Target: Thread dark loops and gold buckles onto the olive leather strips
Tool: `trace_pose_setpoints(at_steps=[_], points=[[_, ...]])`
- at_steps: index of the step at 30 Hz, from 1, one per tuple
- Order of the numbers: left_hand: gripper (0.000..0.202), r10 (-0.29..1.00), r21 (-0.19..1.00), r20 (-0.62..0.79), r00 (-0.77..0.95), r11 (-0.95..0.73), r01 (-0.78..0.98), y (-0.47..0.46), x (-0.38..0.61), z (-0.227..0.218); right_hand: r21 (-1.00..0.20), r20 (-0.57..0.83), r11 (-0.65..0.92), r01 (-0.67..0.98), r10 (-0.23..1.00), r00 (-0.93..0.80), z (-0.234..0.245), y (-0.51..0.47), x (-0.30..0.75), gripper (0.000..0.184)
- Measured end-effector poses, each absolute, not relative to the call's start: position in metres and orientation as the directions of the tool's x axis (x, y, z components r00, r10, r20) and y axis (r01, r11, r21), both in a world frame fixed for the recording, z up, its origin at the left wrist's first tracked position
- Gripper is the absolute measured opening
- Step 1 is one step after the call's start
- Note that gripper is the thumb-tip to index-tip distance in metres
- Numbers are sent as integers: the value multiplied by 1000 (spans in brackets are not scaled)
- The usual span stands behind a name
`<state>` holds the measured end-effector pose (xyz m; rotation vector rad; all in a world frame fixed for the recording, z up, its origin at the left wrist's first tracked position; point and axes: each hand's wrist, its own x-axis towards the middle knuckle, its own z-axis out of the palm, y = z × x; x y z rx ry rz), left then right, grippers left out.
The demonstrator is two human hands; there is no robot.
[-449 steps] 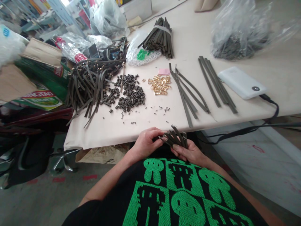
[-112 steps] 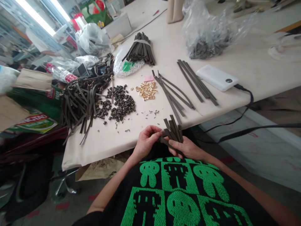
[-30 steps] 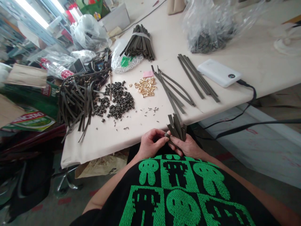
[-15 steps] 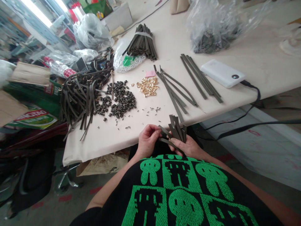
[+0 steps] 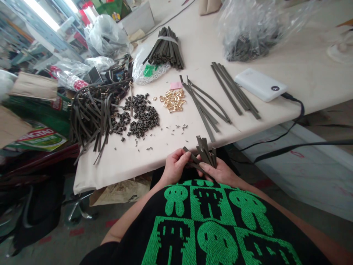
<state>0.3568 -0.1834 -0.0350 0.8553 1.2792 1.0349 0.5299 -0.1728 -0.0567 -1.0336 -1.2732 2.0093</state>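
My right hand grips a fan of several short dark strips just below the near edge of the cream table. My left hand is closed beside it, its fingertips pinching the end of one strip that sticks out leftward from the fan. On the table above my hands lie a heap of small dark loops, a little pile of gold buckles and scattered tiny dark bits.
Loose long dark strips and a second row lie mid-table. A tangled strap pile sits left, a banded bundle behind. A white power bank with cable and a plastic bag lie right. Boxes crowd the left.
The bundle in my right hand stays put at the table edge; my left fingers have shifted along one strip, now pinching its end pulled out to the left of the fan.
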Motion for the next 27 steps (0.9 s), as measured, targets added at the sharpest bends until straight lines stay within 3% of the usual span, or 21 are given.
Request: trace_pose_setpoints(at_steps=[4, 11, 18, 27], points=[[42, 928, 903, -373, 12, 366, -226, -185, 363, -39, -907, -291, -413, -85, 760, -581, -58, -175, 532, 42], [44, 910, 876, -409, 62, 411, -251, -184, 369, -41, -912, -248, -392, -122, 763, -597, -67, -173, 534, 44], [41, 930, 904, -366, -31, 347, -248, -186, 366, -44, -887, -327, -455, -84, 746, -581, -57, -174, 535, 45], [31, 950, 946, -282, -135, 252, -204, -184, 355, -39, -894, -287, -437, -95, 723, -628, -59, -174, 530, 45]])
